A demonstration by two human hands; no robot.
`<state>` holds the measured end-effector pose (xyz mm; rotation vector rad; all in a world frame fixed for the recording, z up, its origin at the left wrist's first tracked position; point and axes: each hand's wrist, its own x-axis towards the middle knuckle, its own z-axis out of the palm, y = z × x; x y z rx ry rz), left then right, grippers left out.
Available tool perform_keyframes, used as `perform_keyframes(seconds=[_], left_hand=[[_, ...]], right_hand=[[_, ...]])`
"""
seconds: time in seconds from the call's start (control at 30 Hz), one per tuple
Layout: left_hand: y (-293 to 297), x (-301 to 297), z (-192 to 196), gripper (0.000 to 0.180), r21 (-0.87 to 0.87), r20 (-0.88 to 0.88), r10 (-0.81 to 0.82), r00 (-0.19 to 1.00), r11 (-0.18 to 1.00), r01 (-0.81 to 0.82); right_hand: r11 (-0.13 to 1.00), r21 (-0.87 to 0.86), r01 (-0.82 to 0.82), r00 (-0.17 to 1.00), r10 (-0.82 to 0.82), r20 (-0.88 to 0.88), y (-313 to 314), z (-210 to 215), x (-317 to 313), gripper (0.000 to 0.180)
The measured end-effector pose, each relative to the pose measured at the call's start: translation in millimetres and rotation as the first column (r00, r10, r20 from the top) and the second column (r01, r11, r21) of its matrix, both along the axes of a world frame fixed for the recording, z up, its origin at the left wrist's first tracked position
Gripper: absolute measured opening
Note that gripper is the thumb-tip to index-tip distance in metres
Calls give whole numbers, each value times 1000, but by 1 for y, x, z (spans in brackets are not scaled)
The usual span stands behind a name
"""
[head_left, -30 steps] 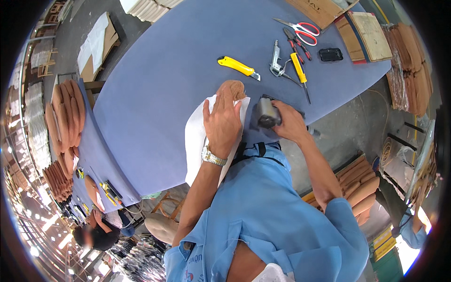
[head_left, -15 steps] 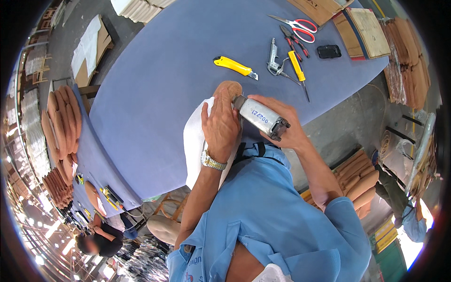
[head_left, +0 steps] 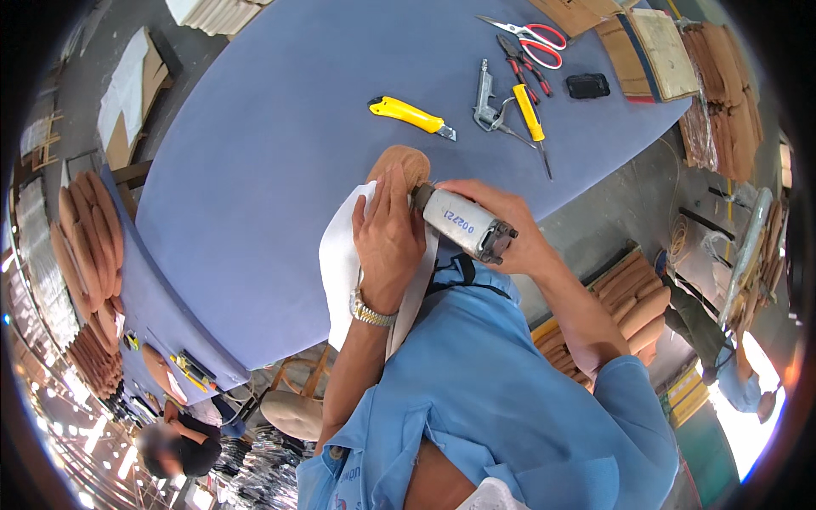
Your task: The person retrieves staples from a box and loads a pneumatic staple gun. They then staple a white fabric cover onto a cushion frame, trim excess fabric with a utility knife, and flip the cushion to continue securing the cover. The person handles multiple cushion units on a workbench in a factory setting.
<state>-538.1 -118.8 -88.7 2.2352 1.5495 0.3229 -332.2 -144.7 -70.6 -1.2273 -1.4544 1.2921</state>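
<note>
The right hand (head_left: 510,225) has tipped the power tool (head_left: 463,223) over since a second ago: then its round butt end faced the camera, now its grey barrel lies on its side. Its long axis runs from upper left to lower right, nose toward the brown pad (head_left: 399,166) and butt end toward the person's body. I judge that the nose is being brought to bear on the work at the pad's edge.

The right hand's fingers are clenched round the barrel. The left hand (head_left: 388,242) lies flat, fingers spread and pressing down on the white sheet (head_left: 340,255) and the pad under it, gripping nothing; it has hardly moved. Pad and sheet sit at the near edge of the blue table (head_left: 255,170), right in front of the person.

Farther off on the table lie a yellow knife (head_left: 410,116), a yellow-handled screwdriver (head_left: 530,119), a metal air gun (head_left: 486,106), red-handled scissors (head_left: 531,34) and a small black box (head_left: 587,85), all untouched.
</note>
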Motion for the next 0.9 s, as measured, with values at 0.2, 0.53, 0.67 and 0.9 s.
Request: perform_keyframes(seconds=[0.2,0.53,0.67,0.9], left_hand=[[4,1,-2,66,-65,138,23,990,998,-15],[7,7,3,63,-149,211,83,974,987,-52],[4,8,-1,64,-148,262,116,958,986,-79],[2,8,4,74,-99,239,151,959,986,-131]], right_hand=[[976,-207,-65,994,83,77,15,18,-4,78],[955,-286,-82,973,139,183,26,24,-4,74],[941,-322,-107,980,155,125,28,20,2,81],[994,32,-107,967,96,234,3,11,6,87]])
